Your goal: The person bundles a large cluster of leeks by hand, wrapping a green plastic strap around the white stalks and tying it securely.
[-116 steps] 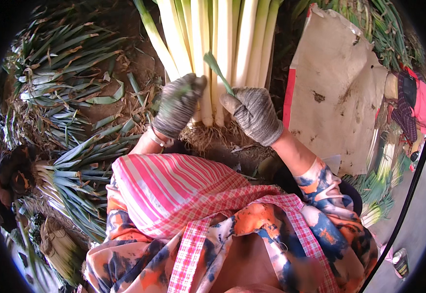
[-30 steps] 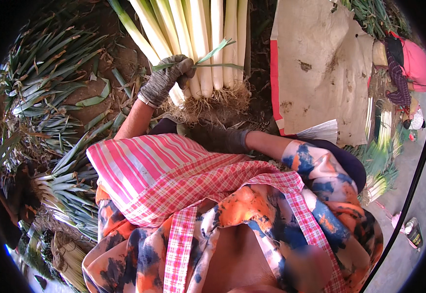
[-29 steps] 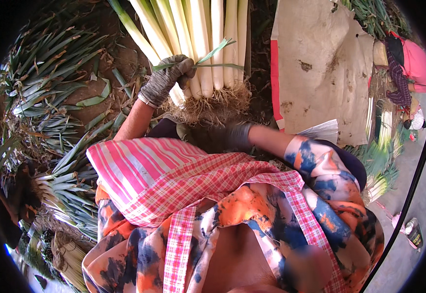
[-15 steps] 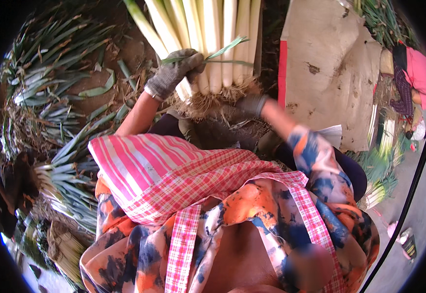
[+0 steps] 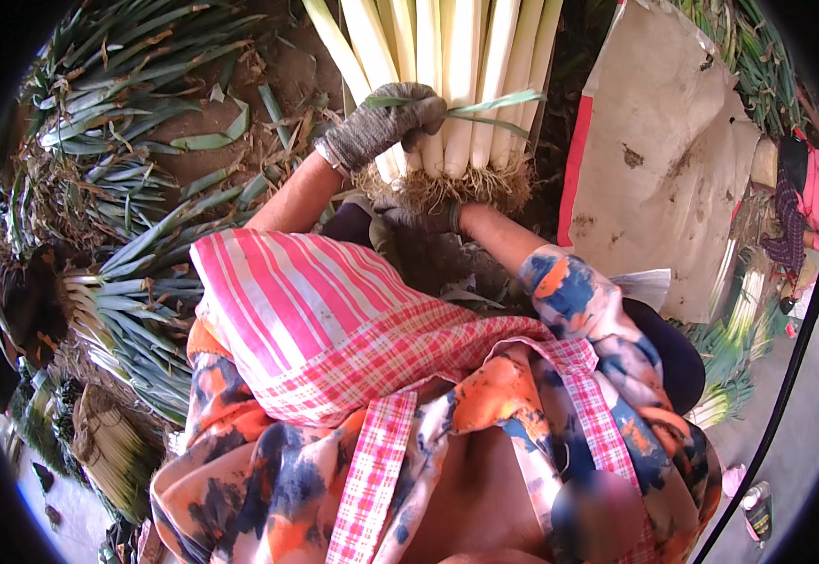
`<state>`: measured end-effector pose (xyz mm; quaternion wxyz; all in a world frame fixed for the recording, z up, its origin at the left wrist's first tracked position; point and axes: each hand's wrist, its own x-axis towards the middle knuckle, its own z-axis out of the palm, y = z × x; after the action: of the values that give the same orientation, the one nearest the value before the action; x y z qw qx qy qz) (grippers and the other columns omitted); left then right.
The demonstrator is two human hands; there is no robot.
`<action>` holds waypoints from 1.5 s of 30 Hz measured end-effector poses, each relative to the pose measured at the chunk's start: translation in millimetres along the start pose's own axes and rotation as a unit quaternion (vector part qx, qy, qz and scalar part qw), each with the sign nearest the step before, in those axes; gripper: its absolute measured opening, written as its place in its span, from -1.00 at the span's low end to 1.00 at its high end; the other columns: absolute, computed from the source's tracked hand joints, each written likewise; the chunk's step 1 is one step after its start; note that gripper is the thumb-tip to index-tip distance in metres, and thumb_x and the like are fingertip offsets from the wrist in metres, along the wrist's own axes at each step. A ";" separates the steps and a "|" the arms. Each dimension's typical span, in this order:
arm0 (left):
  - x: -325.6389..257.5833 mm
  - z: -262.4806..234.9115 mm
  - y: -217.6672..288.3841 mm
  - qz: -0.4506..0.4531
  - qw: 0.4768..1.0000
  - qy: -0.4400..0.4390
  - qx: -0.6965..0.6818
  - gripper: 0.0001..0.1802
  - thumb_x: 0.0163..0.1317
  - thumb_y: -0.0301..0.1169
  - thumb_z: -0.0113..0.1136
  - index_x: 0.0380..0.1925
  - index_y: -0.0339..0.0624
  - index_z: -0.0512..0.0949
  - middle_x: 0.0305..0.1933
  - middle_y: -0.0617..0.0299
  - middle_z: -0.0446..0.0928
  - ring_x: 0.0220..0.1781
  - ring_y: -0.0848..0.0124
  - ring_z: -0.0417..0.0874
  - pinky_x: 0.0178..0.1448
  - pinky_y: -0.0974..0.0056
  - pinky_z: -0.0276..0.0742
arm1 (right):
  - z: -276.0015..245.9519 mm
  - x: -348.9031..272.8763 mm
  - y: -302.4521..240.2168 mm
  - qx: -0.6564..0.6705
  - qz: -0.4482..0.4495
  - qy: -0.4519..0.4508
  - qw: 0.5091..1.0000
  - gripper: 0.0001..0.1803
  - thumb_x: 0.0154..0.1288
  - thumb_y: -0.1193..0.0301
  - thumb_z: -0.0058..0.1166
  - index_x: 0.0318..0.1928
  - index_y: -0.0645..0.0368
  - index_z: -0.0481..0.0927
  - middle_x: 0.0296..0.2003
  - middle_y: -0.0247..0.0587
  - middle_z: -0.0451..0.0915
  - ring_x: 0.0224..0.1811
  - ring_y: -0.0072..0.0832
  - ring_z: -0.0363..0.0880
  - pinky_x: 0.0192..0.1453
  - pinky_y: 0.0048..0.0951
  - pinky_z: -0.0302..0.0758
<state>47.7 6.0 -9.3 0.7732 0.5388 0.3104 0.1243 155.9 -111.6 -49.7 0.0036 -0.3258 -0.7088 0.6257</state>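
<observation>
Left grip [image 5: 381, 129] pinches green leaf strip [image 5: 506, 101]; right grip [image 5: 431, 218], hold unclear, has moved beneath roots [image 5: 470, 191].

Bright light nearly overexposes the white, cylindrical leek stalks [image 5: 461, 75] at far centre. Shadow dims the right hand's dark grey knitted glove [image 5: 421, 219]. The rim shows black vignetting and left-side blue fringing. A round near-right patch [image 5: 599, 515] is blurred.
</observation>
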 end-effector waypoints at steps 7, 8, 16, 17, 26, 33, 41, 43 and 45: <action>4.3 5.3 3.1 0.001 1.000 0.009 -0.002 -0.62 0.23 -0.10 0.08 -0.53 -0.21 0.51 -0.63 0.34 0.44 -0.64 0.59 0.42 -0.54 0.45 0.37 | 22.1 22.9 14.7 0.086 -0.025 0.094 0.992 -0.62 0.26 0.26 -0.06 0.02 0.18 0.45 -0.06 -0.07 0.53 -0.04 -0.30 0.50 0.12 -0.41 0.39; -1.0 1.5 1.4 -0.002 0.999 0.034 0.003 -0.61 0.23 -0.10 0.08 -0.51 -0.22 0.51 -0.62 0.34 0.45 -0.64 0.59 0.41 -0.54 0.45 0.38 | -3.2 17.5 2.2 0.127 -0.054 0.029 0.990 -0.62 0.26 0.25 -0.05 0.00 0.20 0.47 -0.06 -0.07 0.54 -0.04 -0.32 0.50 0.12 -0.41 0.39; -4.6 5.9 -7.3 0.007 0.999 0.033 0.006 -0.63 0.26 -0.11 0.07 -0.41 -0.24 0.53 -0.56 0.32 0.48 -0.60 0.60 0.44 -0.49 0.46 0.39 | -10.1 -10.1 -72.6 0.196 -0.046 0.177 0.963 -0.68 0.22 0.25 0.02 -0.12 0.20 0.56 -0.29 -0.14 0.61 -0.22 -0.41 0.57 -0.02 -0.39 0.44; -3.8 5.6 -8.4 0.006 1.000 0.030 -0.001 -0.63 0.26 -0.11 0.07 -0.40 -0.24 0.53 -0.55 0.33 0.49 -0.57 0.61 0.44 -0.47 0.46 0.40 | -21.8 -27.6 -94.3 0.197 -0.036 0.235 0.951 -0.66 0.24 0.30 0.00 -0.03 0.21 0.50 -0.39 -0.18 0.59 -0.32 -0.49 0.54 -0.15 -0.41 0.47; -4.8 4.9 -0.3 0.012 1.000 0.005 -0.021 -0.68 0.28 -0.19 0.06 -0.32 -0.25 0.54 -0.46 0.34 0.53 -0.46 0.60 0.47 -0.39 0.45 0.43 | -106.7 -106.6 -81.5 -0.345 0.247 0.312 0.850 -0.72 0.17 0.23 -0.03 -0.36 0.21 0.52 -0.47 0.00 0.56 -0.48 -0.11 0.55 -0.35 -0.18 0.48; -11.7 3.7 -10.1 0.042 0.990 0.068 -0.120 -0.56 0.23 -0.06 0.10 -0.21 -0.27 0.54 -0.48 0.30 0.53 -0.45 0.58 0.50 -0.37 0.47 0.42 | -91.2 -69.5 -79.3 0.420 -0.131 0.426 0.790 -0.71 0.17 0.30 0.05 -0.57 0.22 0.41 -0.45 -0.24 0.49 -0.51 -0.49 0.52 -0.43 -0.54 0.50; -12.0 19.6 17.8 -0.011 0.968 0.010 -0.251 -0.41 0.14 0.19 0.05 -0.69 -0.11 0.30 -0.73 0.40 0.22 -0.73 0.62 0.16 -0.68 0.45 0.02 | -101.1 -89.8 -41.5 0.644 0.014 0.397 0.654 -0.58 0.24 0.08 0.02 -0.60 0.05 0.27 -0.65 -0.40 0.29 -0.67 -0.60 0.24 -0.66 -0.56 0.20; -24.3 10.3 7.9 -0.047 0.981 0.048 -0.182 -0.40 0.14 0.18 0.05 -0.71 -0.11 0.31 -0.75 0.40 0.20 -0.75 0.61 0.14 -0.68 0.45 -0.03 | -111.4 -108.5 -74.9 0.529 0.045 0.373 0.761 -0.57 0.28 0.05 -0.03 -0.59 0.05 0.29 -0.68 -0.41 0.28 -0.69 -0.62 0.22 -0.66 -0.56 0.20; -29.1 8.8 7.7 -0.069 0.982 0.059 -0.165 -0.45 0.17 0.11 0.07 -0.66 -0.16 0.36 -0.74 0.40 0.23 -0.74 0.62 0.15 -0.67 0.46 -0.01 | -112.4 -120.2 -71.2 0.485 0.043 0.361 0.796 -0.55 0.30 0.03 -0.06 -0.59 0.06 0.31 -0.70 -0.41 0.27 -0.71 -0.64 0.20 -0.67 -0.58 0.18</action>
<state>31.6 -13.0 9.8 0.8383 0.3730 0.3676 0.1516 264.5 -68.6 86.3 0.3896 -0.5136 -0.2456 0.7239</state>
